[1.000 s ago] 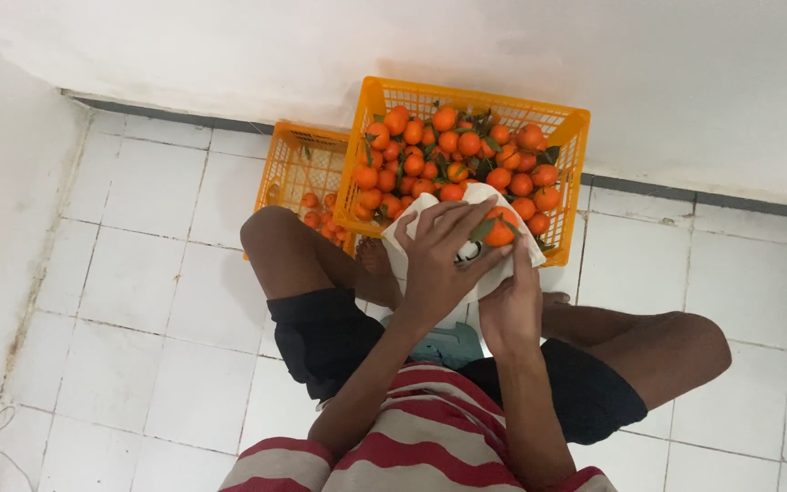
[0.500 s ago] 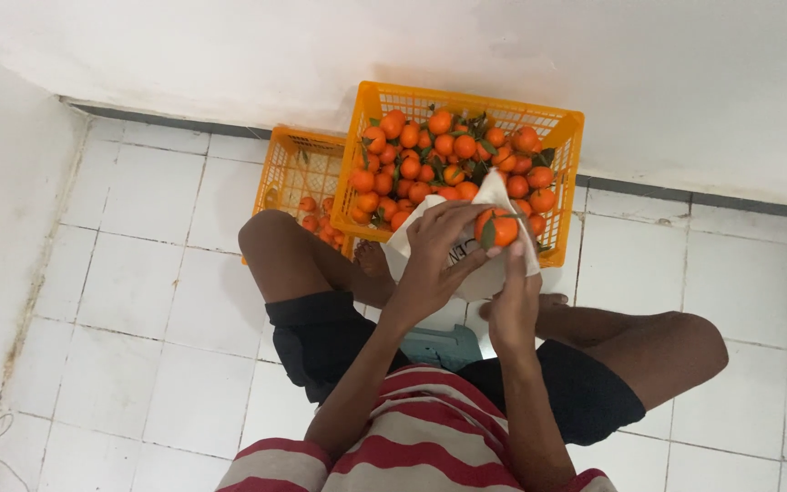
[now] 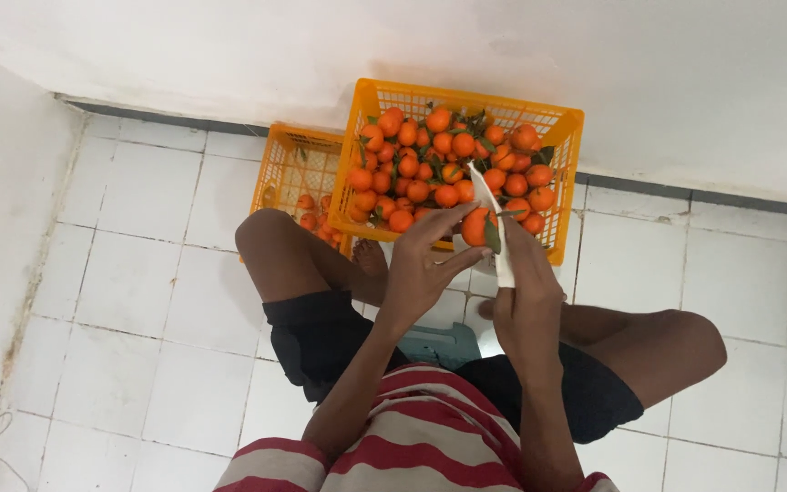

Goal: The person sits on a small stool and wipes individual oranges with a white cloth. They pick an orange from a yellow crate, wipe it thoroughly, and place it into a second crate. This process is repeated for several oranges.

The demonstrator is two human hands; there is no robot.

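I sit with my knees apart in front of an orange plastic crate (image 3: 565,150) heaped with small orange fruits and green leaves. My left hand (image 3: 423,269) holds one orange fruit (image 3: 476,226) with a leaf by its fingertips, just in front of the crate. My right hand (image 3: 526,296) grips a folded white cloth (image 3: 498,237) that stands up beside the fruit and touches it.
A second, lower orange crate (image 3: 289,169) with a few fruits stands to the left of the full one, behind my left knee. A white wall runs behind both crates and along the left. The floor is white tile. A pale green stool (image 3: 439,342) is under me.
The white cloth, earlier spread wide over both hands, is now folded narrow in my right hand. The fruit has come out into view in my left fingertips.
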